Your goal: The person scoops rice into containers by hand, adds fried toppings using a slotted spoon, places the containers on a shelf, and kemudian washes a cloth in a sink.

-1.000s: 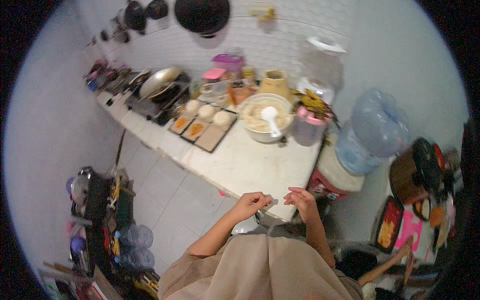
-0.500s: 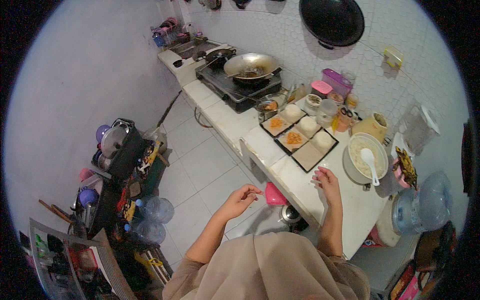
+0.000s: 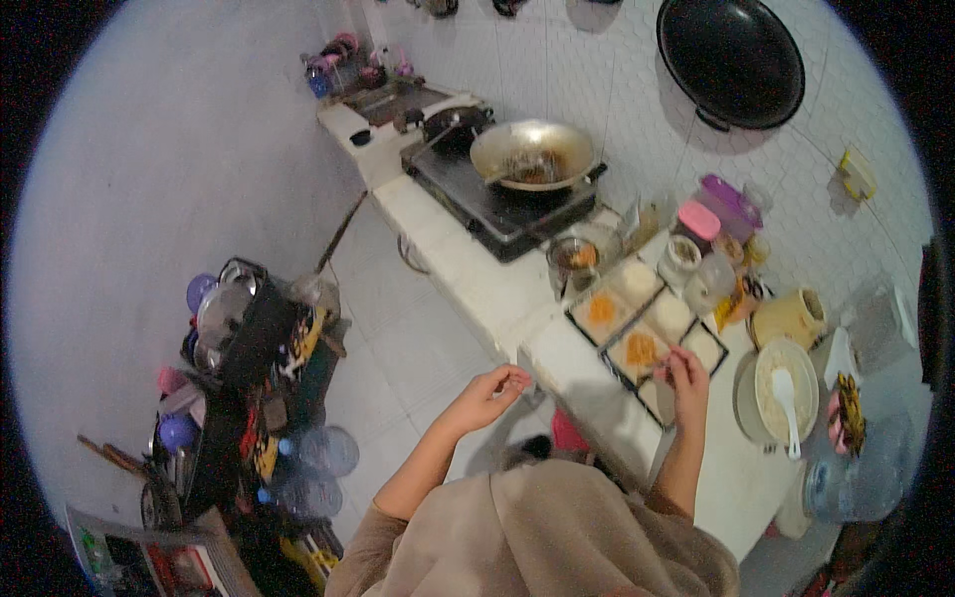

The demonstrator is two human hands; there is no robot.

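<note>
Right hand (image 3: pixel 684 383), right of centre, fingers half bent over the black-rimmed food boxes (image 3: pixel 632 319) on the white desk (image 3: pixel 738 493); whether it grips anything, can't tell! Left hand (image 3: pixel 492 395), just below centre, loosely curled, nothing held. Far right, rice bowl (image 3: pixel 750 400), white scoop (image 3: pixel 786 403) in it.

Legible txt, labels, brands, nos., signs: none. On pink-lidded jar (image 3: pixel 698 227), back edge of counter (image 3: pixel 731 507): nil readable. On lge. blue-clear bottle (image 3: pixel 860 486), off counter's right end: ditto. On yel./dk. crumpled item (image 3: pixel 849 400) nearby: too blurred.
</note>
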